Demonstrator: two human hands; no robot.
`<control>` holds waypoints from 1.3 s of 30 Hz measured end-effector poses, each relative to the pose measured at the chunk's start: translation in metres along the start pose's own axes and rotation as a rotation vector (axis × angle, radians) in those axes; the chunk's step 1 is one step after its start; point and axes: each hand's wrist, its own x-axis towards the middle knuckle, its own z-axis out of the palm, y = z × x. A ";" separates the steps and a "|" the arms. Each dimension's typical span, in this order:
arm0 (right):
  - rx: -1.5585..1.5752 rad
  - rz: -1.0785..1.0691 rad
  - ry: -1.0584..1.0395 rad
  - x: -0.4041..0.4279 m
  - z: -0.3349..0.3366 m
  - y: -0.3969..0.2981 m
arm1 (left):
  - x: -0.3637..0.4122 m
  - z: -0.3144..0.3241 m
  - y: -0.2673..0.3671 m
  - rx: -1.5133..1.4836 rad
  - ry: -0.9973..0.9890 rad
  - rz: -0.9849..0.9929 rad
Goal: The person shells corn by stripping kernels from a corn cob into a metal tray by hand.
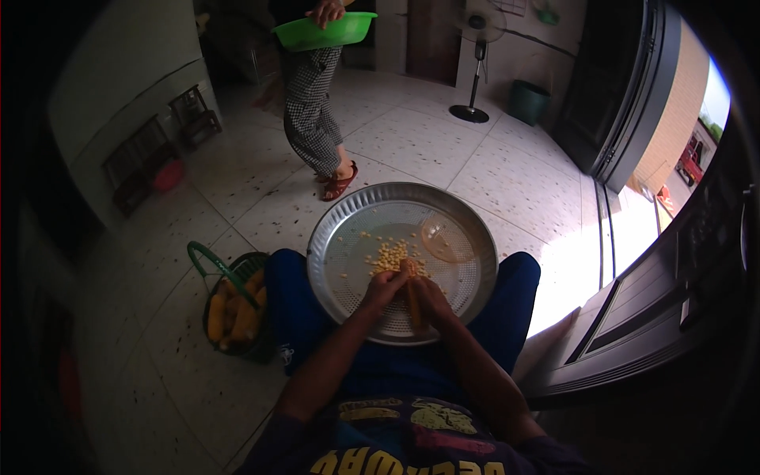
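Note:
A corn cob (415, 309) stands between my two hands, its far end stripped of kernels and its near part still yellow. My left hand (382, 290) grips it from the left, thumb near the stripped end. From the other side my right hand (431, 300) wraps around the cob; its fingertips are partly hidden. Both hands are over a wide round metal pan (322, 228) with a perforated bottom, which rests across my lap. Loose corn kernels (389, 254) lie in the pan just beyond my hands. A clear orange-tinted plastic dish (446, 242) sits inside at the far right.
Left of my knee stands a green basket (255, 351) of yellow corn cobs (240, 317). Ahead, a person (314, 110) in checked trousers carries a green basin (323, 32). Farther back are a pedestal fan (475, 71) and a green bucket (528, 102). Dark specks dot the tiled floor.

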 end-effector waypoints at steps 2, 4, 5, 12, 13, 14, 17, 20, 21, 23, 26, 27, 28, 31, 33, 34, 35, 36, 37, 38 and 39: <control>-0.004 -0.047 -0.007 -0.002 -0.002 -0.001 | -0.004 0.005 0.007 0.010 0.009 -0.016; 0.002 -0.038 0.000 -0.001 -0.001 0.000 | -0.006 0.005 0.007 0.072 0.021 0.024; 0.007 -0.029 0.010 0.000 -0.001 0.001 | -0.007 0.004 0.008 0.073 0.022 0.023; 0.015 -0.061 -0.023 0.000 0.001 0.004 | 0.003 -0.003 -0.009 -0.074 0.004 0.010; 0.013 -0.073 -0.017 0.000 0.001 0.006 | 0.004 -0.003 -0.010 -0.112 -0.004 0.003; 0.010 -0.084 -0.011 0.000 0.000 0.008 | 0.005 -0.003 -0.011 -0.112 -0.004 0.004; 0.004 -0.060 0.005 -0.001 0.001 0.007 | 0.002 -0.001 -0.007 -0.163 -0.017 -0.025; -0.086 -0.060 -0.042 0.000 -0.004 0.005 | -0.003 0.002 -0.002 -0.249 -0.060 -0.042; -0.085 -0.050 -0.035 -0.001 -0.003 0.002 | -0.005 0.002 0.001 -0.249 -0.062 -0.031; -0.020 0.045 0.015 -0.005 0.004 -0.009 | -0.004 0.002 0.002 -0.253 -0.063 -0.023; -0.021 0.024 0.024 -0.007 0.005 -0.013 | -0.001 0.001 -0.002 -0.152 0.001 -0.017; -0.021 0.024 0.025 -0.006 0.004 -0.009 | 0.001 0.001 -0.004 -0.079 0.013 0.014; -0.037 -0.011 0.018 -0.003 0.002 -0.004 | 0.004 0.001 -0.007 -0.006 0.026 0.045; -0.034 -0.073 0.021 0.003 0.001 0.009 | 0.008 0.000 -0.012 0.170 0.060 0.120; -0.016 -0.099 0.031 0.005 0.000 0.015 | 0.008 0.000 -0.011 0.197 0.051 0.114; -0.021 -0.120 0.032 0.005 -0.001 0.016 | 0.008 0.000 -0.010 0.225 0.044 0.108; -0.026 -0.141 0.033 0.005 -0.002 0.018 | 0.007 0.002 -0.009 0.225 0.041 0.108; -0.026 -0.140 0.031 0.004 -0.001 0.014 | 0.004 0.002 -0.008 0.208 0.055 0.099; -0.009 -0.135 0.023 0.001 -0.001 0.010 | 0.002 0.003 -0.006 0.192 0.067 0.091; 0.008 -0.130 0.016 -0.001 0.000 0.006 | 0.004 0.002 -0.009 0.191 0.068 0.091; 0.007 -0.132 0.014 -0.002 0.001 0.003 | 0.007 0.001 -0.012 0.197 0.094 0.106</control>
